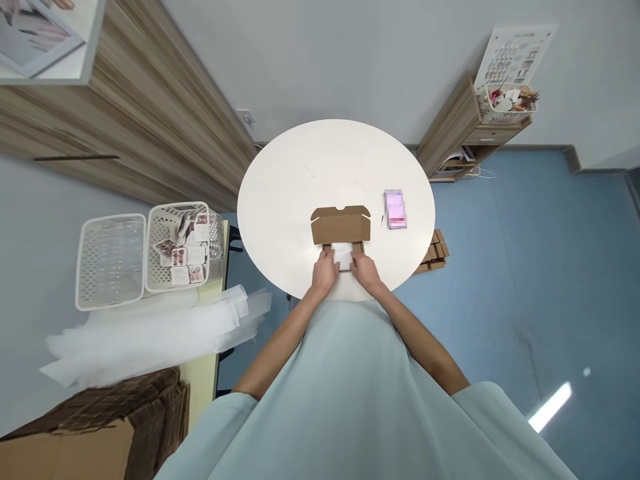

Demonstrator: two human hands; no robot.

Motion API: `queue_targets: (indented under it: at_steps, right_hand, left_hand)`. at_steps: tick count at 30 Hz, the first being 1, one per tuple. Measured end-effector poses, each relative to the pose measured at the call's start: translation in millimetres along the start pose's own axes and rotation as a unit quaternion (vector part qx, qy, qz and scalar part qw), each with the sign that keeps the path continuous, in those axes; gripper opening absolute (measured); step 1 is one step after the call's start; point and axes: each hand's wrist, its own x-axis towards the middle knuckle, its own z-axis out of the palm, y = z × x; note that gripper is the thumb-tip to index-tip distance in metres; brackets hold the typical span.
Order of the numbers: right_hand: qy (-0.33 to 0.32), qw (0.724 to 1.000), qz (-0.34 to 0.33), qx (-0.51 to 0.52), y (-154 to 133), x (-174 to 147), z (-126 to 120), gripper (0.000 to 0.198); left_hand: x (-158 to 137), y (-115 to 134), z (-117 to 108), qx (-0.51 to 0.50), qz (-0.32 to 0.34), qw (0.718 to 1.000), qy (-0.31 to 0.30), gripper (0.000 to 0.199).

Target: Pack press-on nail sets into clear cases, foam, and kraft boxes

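Note:
An open brown cardboard mailer box (341, 225) sits at the near side of the white oval table, its lid standing up away from me. Inside its tray lies a flat white packet (343, 256), perhaps wrapped in foam sheet. My left hand (326, 272) is closed at the packet's left edge, and my right hand (365, 272) is closed at its right edge. Both hands also rest against the box's near sides, and the fingertips are partly hidden. To the right on the table lies a pink-purple packet or phone (395, 209), blurred out.
Two white plastic baskets (111, 261) stand on the left; one holds several small printed packs (187, 257). Near them lie white foam sheets (160, 337) and stacked flat cardboard (100, 427). Small brown boxes (435, 252) are on the floor right of the table (280, 180). A wooden cabinet (475, 127) stands behind.

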Motion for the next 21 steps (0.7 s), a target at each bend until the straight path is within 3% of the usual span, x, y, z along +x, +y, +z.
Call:
queue_targets:
  at_steps: [4,7,9,12,14,17,21]
  right_hand:
    - [-0.019,0.999,0.002,-0.051,-8.8,-1.7,2.4,0.038]
    - [-0.016,0.999,-0.012,-0.045,-9.9,-3.4,-7.6,0.027]
    - [0.04,0.999,-0.024,-0.003,-5.0,-1.1,-22.6,0.021]
    - [0.201,0.974,-0.01,0.105,7.6,13.4,-50.8,0.032]
    - [0.228,0.958,0.005,0.172,14.9,29.2,-66.9,0.043]
    - [0.163,0.95,0.041,0.265,18.3,51.2,-79.8,0.064]
    - [0.126,0.943,0.045,0.305,13.2,60.9,-80.7,0.072]
  left_hand:
    - [2.1,6.8,0.2,0.032,-0.011,0.999,-0.037,0.024]
    - [-0.4,6.6,-7.2,0.023,-0.003,1.0,-0.021,0.019]
    - [-0.2,1.0,-17.5,-0.008,0.003,0.999,0.036,0.02]
    - [11.8,-11.9,-39.3,-0.09,-0.017,0.984,0.155,0.035]
    - [27.8,-18.6,-54.0,-0.147,-0.018,0.97,0.19,0.057]
    - [52.4,-20.5,-70.6,-0.249,-0.042,0.958,0.137,0.079]
    - [62.9,-12.5,-81.1,-0.317,-0.054,0.944,0.07,0.086]
